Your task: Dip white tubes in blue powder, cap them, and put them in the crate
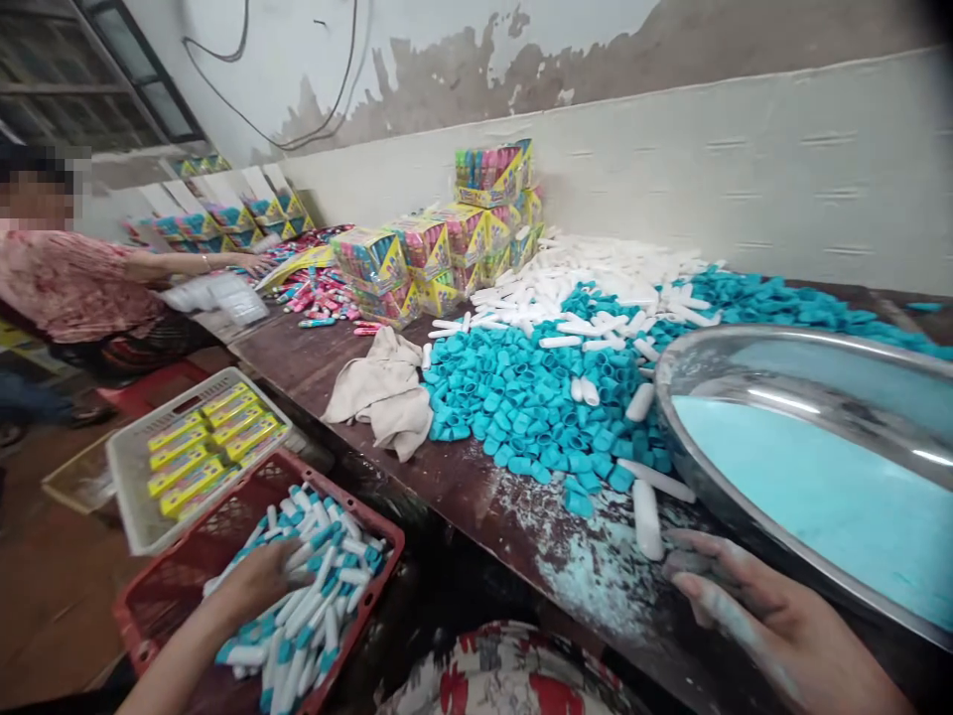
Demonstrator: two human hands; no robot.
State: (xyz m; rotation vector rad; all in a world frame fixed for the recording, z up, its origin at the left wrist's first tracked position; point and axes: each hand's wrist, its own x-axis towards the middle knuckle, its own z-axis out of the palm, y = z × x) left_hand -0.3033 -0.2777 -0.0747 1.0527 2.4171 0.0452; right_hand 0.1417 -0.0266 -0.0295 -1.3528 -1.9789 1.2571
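My left hand [257, 579] is down in a red plastic basket [383, 531], touching a heap of white tubes with blue caps [320, 586]. Its fingertips are hidden among the tubes, so I cannot tell whether it grips one. Beside a metal basin [670, 422] of pale blue powder [811, 477], my right hand [766, 606] is open, its thumb and fingers apart and dusted with powder. Just beyond those fingertips lies a white tube [647, 521]. A pile of loose blue caps [536, 397] spreads over the table, with white tubes [596, 263] heaped behind.
A crumpled beige cloth [383, 392] lies near the table edge. Packed display boxes [439, 248] are stacked against the wall. Left of the table, a white crate [123, 497] holds yellow boxes [179, 467]. Another person [67, 288] reaches over colourful tubes [320, 293] at the far left.
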